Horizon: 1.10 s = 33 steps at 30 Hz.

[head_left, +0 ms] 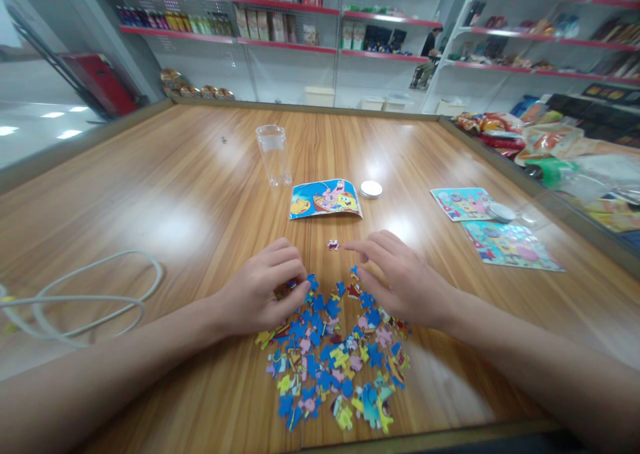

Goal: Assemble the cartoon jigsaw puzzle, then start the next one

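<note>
A heap of small coloured puzzle pieces (pixel 335 354) lies on the wooden table (pixel 175 194) right in front of me. My left hand (pixel 265 291) rests at the heap's upper left, fingers curled together over a few pieces. My right hand (pixel 395 277) lies at the heap's upper right, fingers stretched out flat toward a single loose piece (pixel 333 245) just beyond its fingertips. Farther out lies a cartoon picture card (pixel 325 199), a clear plastic tube (pixel 273 155) standing upright, and a white round lid (pixel 371 189).
A white cable (pixel 100 294) loops at the left. Two more picture cards (pixel 505 241) and another lid (pixel 500 212) lie at the right. Packaged goods (pixel 550 147) are piled past the table's right edge. Shop shelves (pixel 300 41) line the back; a person stands far off.
</note>
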Motion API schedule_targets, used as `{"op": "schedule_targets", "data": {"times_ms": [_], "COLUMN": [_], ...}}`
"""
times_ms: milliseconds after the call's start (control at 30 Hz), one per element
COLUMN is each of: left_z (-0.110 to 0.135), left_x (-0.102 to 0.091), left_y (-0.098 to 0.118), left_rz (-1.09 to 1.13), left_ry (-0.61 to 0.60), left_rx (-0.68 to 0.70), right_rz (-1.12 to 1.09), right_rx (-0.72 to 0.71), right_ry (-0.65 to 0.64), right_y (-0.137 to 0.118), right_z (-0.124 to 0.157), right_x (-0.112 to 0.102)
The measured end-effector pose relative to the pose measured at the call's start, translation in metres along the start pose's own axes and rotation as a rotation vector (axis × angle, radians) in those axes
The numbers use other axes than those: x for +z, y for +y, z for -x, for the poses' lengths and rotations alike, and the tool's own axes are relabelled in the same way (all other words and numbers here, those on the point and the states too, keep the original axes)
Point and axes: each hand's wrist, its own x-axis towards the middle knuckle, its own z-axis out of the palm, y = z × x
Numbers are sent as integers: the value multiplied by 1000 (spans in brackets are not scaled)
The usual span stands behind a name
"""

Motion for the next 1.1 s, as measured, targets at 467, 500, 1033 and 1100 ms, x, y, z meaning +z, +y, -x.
{"op": "schedule_targets", "data": {"times_ms": [467,500,1033,1100], "left_z": [-3,-2,-5,-4], "left_x": [-7,-8,-10,-9], "left_y": [5,6,6,5], "left_rz": [17,22,10,-2], "left_ry": [-120,-155,-286,-300], "left_rx": [131,163,268,261], "right_rz": [50,25,-175,-167], "right_rx": [-77,-95,-289,-284], "right_ry": [-128,-130,-401,-406], "right_y": [11,11,-7,-8], "right_z": [-1,-1,5,5], "right_x": [-8,-12,-7,-6]}}
